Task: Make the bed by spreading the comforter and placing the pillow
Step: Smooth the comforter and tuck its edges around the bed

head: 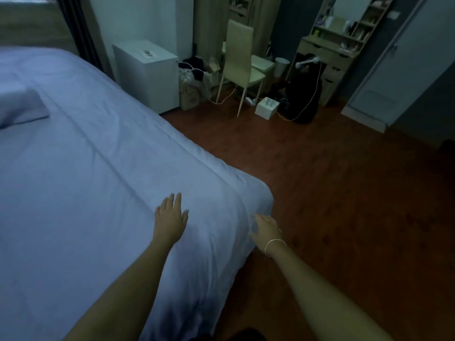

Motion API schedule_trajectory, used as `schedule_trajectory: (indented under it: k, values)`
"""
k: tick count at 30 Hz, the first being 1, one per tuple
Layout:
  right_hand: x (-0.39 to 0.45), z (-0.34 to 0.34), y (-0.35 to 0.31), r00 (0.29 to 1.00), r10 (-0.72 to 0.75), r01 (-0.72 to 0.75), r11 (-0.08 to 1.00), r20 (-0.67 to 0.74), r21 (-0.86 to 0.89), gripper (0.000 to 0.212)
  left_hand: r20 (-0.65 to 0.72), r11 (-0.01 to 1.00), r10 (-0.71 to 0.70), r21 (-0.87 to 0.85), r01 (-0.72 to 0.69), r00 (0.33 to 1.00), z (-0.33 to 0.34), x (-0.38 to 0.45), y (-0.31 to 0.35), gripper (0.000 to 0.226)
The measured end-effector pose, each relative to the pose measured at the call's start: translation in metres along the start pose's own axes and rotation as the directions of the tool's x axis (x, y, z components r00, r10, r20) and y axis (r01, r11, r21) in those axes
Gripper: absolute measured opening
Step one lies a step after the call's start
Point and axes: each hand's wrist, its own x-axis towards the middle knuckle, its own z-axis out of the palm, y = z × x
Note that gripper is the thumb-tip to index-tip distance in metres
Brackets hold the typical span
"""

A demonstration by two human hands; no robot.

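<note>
Both hands flat, fingers straight: left hand (171,216) pressing comforter (98,173); right hand (267,228) touching its corner; pillow (21,108) far left.

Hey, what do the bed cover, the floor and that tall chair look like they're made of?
Comforter: soft matte woven fabric, probably cotton-like; it creases and drapes over the corner. Floor: reddish-brown wood or wood-look laminate with a faint sheen; plank lines are barely visible. Chair: smooth pale padded cover, possibly faux leather, on thin legs that may be metal.
</note>
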Motion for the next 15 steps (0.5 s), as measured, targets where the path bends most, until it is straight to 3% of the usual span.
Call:
schedule_trajectory:
  k: [6,10,15]
  values:
    - [0.118,-0.039,0.037,0.997,-0.015,0.020,0.998,0.069,-0.062,0.064,0.050,1.000,0.000,0.024,-0.001,0.999,0.032,0.075,0.049,0.061]
    - [0.210,-0.034,0.057,0.976,-0.054,0.080,0.990,0.210,-0.117,0.069,0.082,0.983,-0.183,0.033,0.181,0.980,0.054,0.117,0.054,0.066]
    - [0.309,-0.026,0.065,0.917,-0.095,0.183,0.963,0.386,-0.198,0.076,0.192,0.923,-0.382,0.125,0.363,0.904,0.087,0.152,0.052,0.077]
